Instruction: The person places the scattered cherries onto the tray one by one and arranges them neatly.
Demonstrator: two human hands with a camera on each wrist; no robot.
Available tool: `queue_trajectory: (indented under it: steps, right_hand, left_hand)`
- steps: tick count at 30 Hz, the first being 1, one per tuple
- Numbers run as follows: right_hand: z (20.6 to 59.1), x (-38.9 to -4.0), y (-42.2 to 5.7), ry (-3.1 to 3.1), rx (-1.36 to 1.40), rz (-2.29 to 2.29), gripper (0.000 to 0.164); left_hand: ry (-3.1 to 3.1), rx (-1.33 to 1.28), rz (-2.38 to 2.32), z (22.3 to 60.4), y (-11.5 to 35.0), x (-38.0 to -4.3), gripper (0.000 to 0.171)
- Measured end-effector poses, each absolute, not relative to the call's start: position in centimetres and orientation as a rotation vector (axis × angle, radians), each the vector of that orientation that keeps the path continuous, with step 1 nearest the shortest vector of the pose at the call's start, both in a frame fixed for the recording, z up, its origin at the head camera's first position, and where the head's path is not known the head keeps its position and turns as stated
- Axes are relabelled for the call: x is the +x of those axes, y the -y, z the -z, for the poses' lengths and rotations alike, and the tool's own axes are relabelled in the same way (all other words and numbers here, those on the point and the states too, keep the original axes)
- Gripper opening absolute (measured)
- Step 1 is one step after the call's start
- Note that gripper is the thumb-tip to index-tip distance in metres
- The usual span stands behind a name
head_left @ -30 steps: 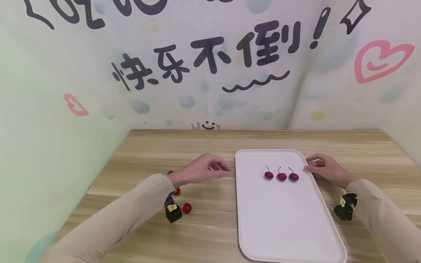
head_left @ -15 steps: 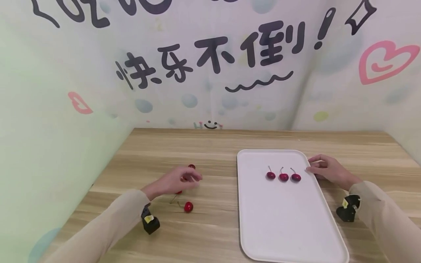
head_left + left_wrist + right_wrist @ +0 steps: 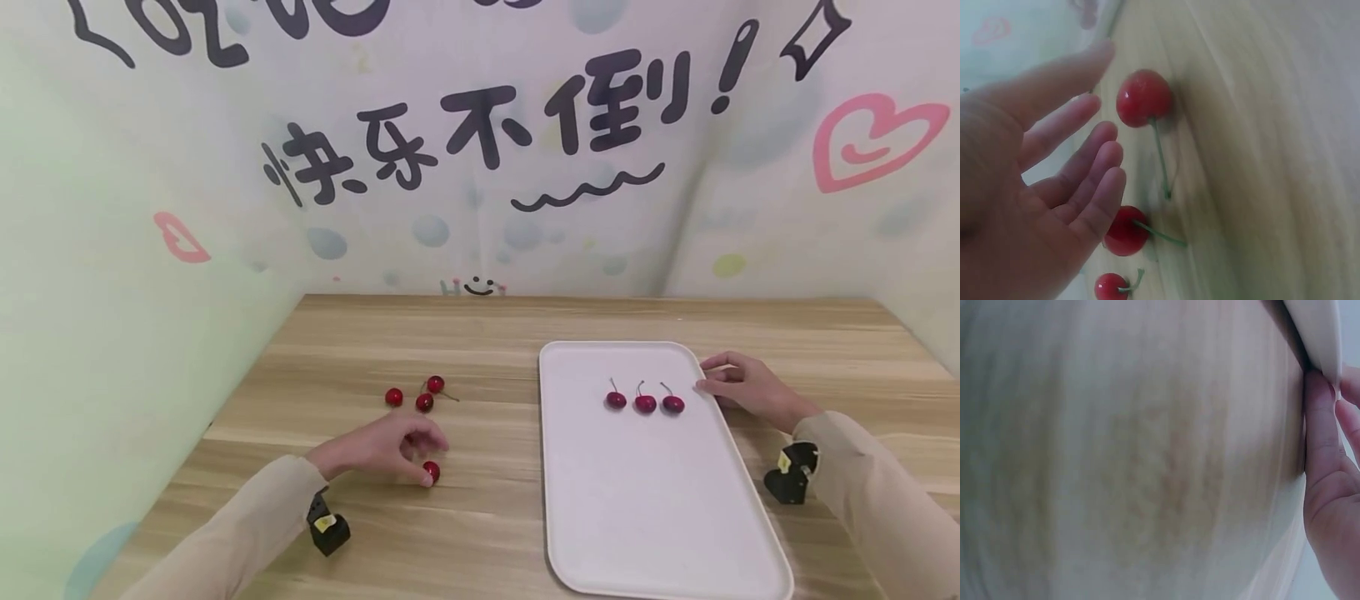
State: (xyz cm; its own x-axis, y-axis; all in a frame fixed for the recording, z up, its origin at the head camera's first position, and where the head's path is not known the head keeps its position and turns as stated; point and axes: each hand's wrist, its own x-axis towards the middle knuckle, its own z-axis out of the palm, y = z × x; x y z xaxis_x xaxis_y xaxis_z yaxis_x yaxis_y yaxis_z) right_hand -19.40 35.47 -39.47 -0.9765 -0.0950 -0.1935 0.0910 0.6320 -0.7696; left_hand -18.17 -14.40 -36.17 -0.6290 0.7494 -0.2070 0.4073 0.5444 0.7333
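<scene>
My left hand is at a red cherry on the table, with the thumb tip overlapping it in the head view. In the left wrist view the fingers are loosely bent and apart from the closest cherry, whose green stem points away from the fingertips. My right hand pinches the far right rim of a white rectangular tray. The right wrist view has a digit tucked against the tray's edge. Three dark red cherries with stems lie in a row on the tray.
Behind my left hand lie three more cherries, one alone and two close together. The wooden table ends at a printed cloth wall. Both wrists carry black camera mounts.
My left hand has moved left, away from the tray, then down toward the nearer cherry, uncovering the cherries behind it. The right hand keeps its hold on the tray rim.
</scene>
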Motion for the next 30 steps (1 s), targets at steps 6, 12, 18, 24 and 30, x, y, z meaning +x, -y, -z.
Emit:
queue_trajectory:
  steps: [6,12,18,24,30]
  right_hand:
    - [39.6,-19.6,-35.4,-2.626,-0.013,1.298,0.057]
    - [39.6,-19.6,-35.5,-2.619,-0.001,1.284,0.057]
    - [39.6,-19.6,-35.5,-2.634,0.001,1.256,0.060]
    - [39.5,-19.6,-35.5,-2.615,0.018,1.265,0.060]
    - [39.6,-19.4,-35.5,-2.621,0.028,1.244,0.062]
  left_hand:
    - [-2.259,0.910,-0.898,36.5,14.4,-18.1,0.033]
    - [-2.297,0.881,-0.955,36.7,14.1,-18.1,0.029]
    - [-2.341,0.877,-1.011,37.4,13.7,-18.3,0.025]
    - [-2.406,0.845,-1.046,38.0,13.0,-19.0,0.020]
    - [-2.493,0.815,-1.045,38.7,12.5,-19.6,0.019]
